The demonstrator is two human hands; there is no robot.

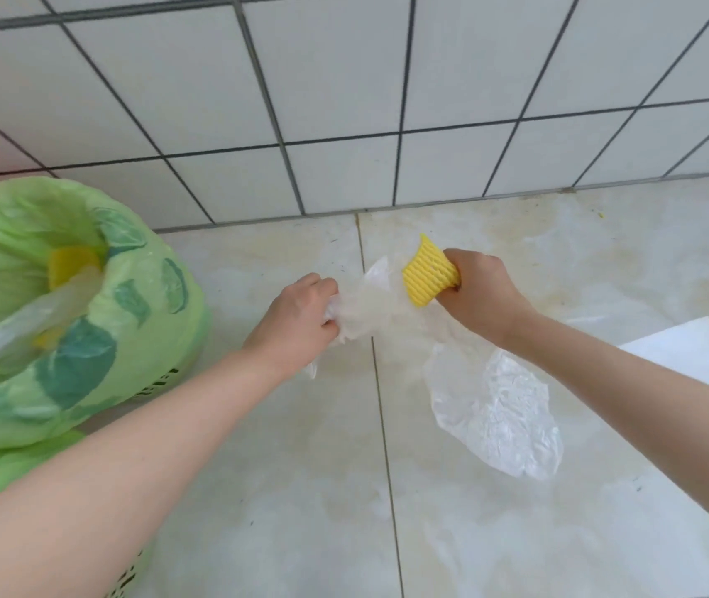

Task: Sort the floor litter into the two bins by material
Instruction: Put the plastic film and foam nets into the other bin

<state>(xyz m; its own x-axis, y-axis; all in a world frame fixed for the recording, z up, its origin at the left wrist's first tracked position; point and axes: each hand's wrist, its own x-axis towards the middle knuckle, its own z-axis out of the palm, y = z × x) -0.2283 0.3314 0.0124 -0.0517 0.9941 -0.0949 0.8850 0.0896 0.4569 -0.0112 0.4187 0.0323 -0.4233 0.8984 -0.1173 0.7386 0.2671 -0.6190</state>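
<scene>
My left hand (301, 315) is closed on a crumpled clear plastic bag (368, 302) held above the floor. My right hand (480, 293) grips a yellow ribbed foam fruit net (428, 274), just right of that bag. Under my right forearm a second clear plastic bag (499, 416) hangs or lies over the floor; I cannot tell whether it joins the first. At the left stands a bin lined with a light green patterned bag (141, 295). Inside it I see a yellow piece (70, 263) and clear plastic (29, 321).
A white tiled wall (344, 101) runs along the back, meeting the pale marble-look floor (301, 489). A white flat sheet (698, 347) lies at the right edge of the floor. Only one bin is in view.
</scene>
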